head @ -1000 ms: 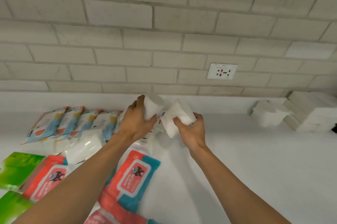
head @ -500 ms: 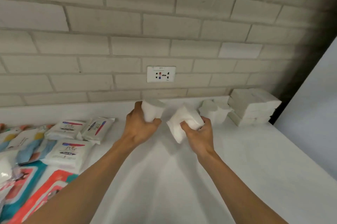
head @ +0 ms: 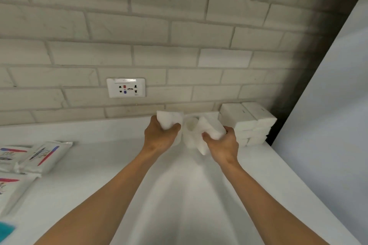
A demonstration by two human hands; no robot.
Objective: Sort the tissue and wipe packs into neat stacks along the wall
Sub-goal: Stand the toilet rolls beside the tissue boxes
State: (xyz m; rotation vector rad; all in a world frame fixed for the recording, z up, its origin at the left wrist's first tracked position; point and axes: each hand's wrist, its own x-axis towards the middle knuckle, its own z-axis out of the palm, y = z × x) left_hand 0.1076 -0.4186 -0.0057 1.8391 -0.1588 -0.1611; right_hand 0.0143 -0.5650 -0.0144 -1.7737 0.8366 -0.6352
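My left hand [head: 160, 137] grips a small white tissue pack [head: 169, 120] held upright near the wall. My right hand [head: 224, 145] grips a second white tissue pack [head: 209, 131], tilted. Both are just in front of a small pile of white tissue packs [head: 189, 135] by the wall, partly hidden behind them. To the right, a neat stack of larger white packs [head: 249, 123] stands in the corner against the brick wall.
White wipe packs with red and blue print [head: 45, 157] lie at the left of the white counter [head: 179, 195]. A wall socket [head: 126, 87] sits above the counter. A pale panel [head: 328, 115] bounds the counter's right side.
Both hands have carried their tissue packs to the right and toward the wall, reaching the small pile beside the corner stack. The view has swung right, so the coloured wipe packs left the frame.
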